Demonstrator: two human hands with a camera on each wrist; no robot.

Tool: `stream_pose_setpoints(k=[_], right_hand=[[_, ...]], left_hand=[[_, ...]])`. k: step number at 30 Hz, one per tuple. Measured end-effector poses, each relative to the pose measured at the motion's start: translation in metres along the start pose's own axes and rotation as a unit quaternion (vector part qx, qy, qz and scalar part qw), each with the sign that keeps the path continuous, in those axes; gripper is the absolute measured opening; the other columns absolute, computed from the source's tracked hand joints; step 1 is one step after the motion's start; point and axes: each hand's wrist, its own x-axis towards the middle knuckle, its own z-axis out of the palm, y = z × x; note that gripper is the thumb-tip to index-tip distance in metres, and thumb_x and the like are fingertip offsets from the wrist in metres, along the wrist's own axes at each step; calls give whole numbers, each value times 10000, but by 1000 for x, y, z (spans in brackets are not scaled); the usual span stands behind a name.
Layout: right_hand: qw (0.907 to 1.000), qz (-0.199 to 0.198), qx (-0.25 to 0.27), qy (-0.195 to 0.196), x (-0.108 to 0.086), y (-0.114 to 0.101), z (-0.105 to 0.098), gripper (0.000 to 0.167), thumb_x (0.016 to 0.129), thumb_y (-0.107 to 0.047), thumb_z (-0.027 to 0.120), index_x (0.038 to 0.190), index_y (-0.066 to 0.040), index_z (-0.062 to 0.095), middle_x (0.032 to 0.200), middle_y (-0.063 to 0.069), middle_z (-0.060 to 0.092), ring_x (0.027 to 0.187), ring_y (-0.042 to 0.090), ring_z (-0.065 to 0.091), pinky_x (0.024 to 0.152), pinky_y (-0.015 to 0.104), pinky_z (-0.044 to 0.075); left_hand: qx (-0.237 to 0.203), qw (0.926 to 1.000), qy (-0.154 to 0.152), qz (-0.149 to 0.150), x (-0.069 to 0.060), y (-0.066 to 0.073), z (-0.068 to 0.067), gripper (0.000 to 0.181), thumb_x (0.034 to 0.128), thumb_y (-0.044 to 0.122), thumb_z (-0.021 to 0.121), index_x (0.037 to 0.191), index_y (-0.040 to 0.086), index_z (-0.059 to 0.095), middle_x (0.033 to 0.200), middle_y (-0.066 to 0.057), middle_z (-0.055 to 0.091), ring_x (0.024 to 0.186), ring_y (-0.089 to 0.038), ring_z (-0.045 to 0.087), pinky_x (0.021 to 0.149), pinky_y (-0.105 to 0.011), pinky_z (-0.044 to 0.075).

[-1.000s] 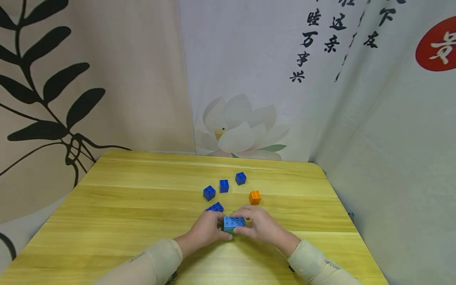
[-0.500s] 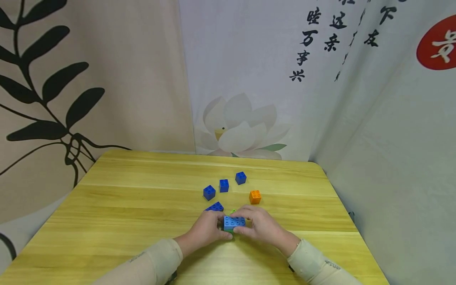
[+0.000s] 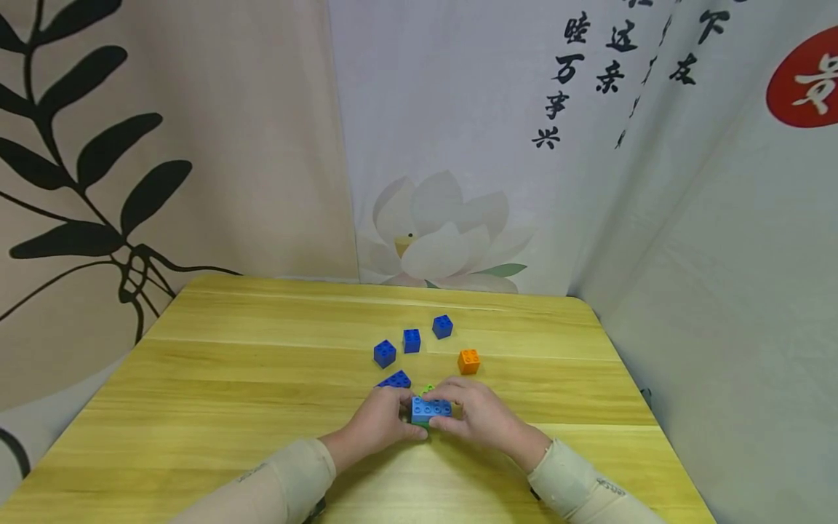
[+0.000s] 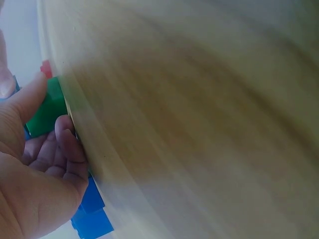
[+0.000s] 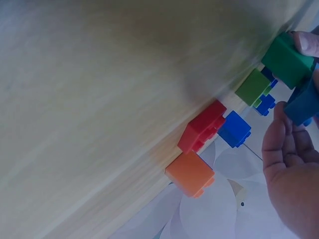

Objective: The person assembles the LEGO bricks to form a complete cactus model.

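A light-blue toy building brick [image 3: 431, 409] sits over a green brick [image 5: 288, 60], which shows only as a sliver in the head view. My left hand [image 3: 380, 421] holds the green brick from the left, its thumb along the near side. From the right, my right hand [image 3: 483, 415] pinches the light-blue brick between thumb and fingers. Seen from the right wrist, the light-blue brick stands askew against the green one; whether their studs are joined cannot be told. A lime-green brick [image 5: 252, 87] lies just behind, mostly hidden by my hands in the head view.
Several dark-blue bricks [image 3: 385, 354] lie farther back on the wooden table [image 3: 262, 378], one triangular-looking brick [image 3: 396, 380] close to my left hand. To the right are an orange brick [image 3: 468, 362] and a red brick [image 5: 202, 127], hidden in the head view. A printed curtain [image 3: 458, 109] hangs behind.
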Motion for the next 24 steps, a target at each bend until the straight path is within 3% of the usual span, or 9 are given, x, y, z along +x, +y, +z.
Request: stream_pose_setpoints(k=[15,24], right_hand=[[9997,-107,-140,146,-1,0,1,338,974,-288,811,1303,-250,743,1276,-34,738,1150,135,701,973,343,622],[9996,-79,-148,224,-3,-2,3,351,958,-274,828,1295,-215,752,1257,-9,773,1137,150,717,967,342,621]], left_hand=[[60,9999,-100,-128,-2,4,-2,295,826,220,947,1041,141,762,925,69,742,757,-83,562,640,-206,466],[15,10000,-18,10,-2,4,-3,284,802,186,957,1017,148,776,959,46,780,822,-69,629,716,-222,532]])
